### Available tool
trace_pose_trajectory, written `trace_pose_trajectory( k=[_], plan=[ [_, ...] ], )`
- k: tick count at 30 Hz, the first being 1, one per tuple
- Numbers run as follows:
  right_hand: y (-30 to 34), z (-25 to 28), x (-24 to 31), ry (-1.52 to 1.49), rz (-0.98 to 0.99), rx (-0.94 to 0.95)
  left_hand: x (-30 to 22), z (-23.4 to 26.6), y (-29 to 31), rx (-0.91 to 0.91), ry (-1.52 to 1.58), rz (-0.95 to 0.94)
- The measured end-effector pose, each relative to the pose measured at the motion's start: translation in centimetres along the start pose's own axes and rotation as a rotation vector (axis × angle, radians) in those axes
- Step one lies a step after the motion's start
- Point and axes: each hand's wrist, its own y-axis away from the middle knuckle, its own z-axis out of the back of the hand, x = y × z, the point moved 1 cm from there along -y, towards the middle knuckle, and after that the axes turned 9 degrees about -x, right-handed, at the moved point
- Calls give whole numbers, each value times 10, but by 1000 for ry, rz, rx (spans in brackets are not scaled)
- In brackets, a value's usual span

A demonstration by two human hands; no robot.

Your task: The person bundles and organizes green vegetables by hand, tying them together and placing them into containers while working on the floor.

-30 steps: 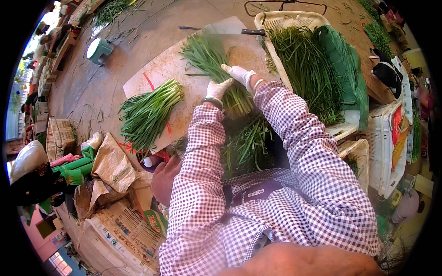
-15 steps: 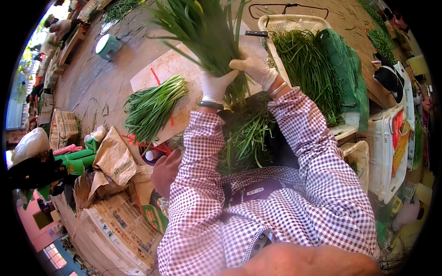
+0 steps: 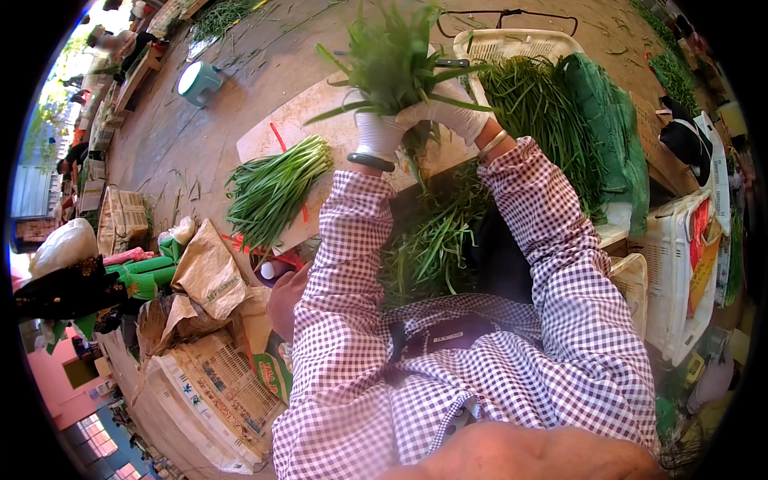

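Observation:
My left hand (image 3: pixel 379 134) and my right hand (image 3: pixel 458 117), both in pale gloves, are closed around a bunch of garlic chives (image 3: pixel 390 68) above the board (image 3: pixel 316 112). The leaf tips fan out toward me and are blurred; some leaves hang below the hands. Left of my left hand, another bunch of chives (image 3: pixel 276 192) lies on the board, its pale ends pointing up and right. A red tie strip (image 3: pixel 278 136) sticks out by it. Beneath my forearms is a heap of loose green leaves (image 3: pixel 432 252). A dark-handled knife (image 3: pixel 453 63) lies beyond my right hand.
On the right stands a cream crate (image 3: pixel 512 42) full of chives (image 3: pixel 544 120), with green netting (image 3: pixel 600 136) along its side. Another white crate (image 3: pixel 680 280) is farther right. A teal stool (image 3: pixel 200 83) stands at far left. Brown sacking (image 3: pixel 210 268) and newspapers (image 3: pixel 228 388) lie near left.
The chives in my hands have tipped from leaning away up-left to pointing up toward me, so they look shorter. My right wrist has shifted slightly right. The view has shifted a little.

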Motion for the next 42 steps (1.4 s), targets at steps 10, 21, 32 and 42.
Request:
trace_pose_trajectory(
  k=[10, 21, 32, 42],
  plan=[
    [-28, -15, 50, -110, 153, -111, -32, -20, -40, 124, -535, -157],
    [-46, -9, 37, 28, 303, -202, -30, 5, 38, -375, -635, -128],
    [-51, 13, -16, 753, 476, -298, 8, 34, 185, -555, -301, 215],
    [-13, 7, 20, 23, 176, -237, 37, 53, 209, -548, -256, 305]
  ],
)
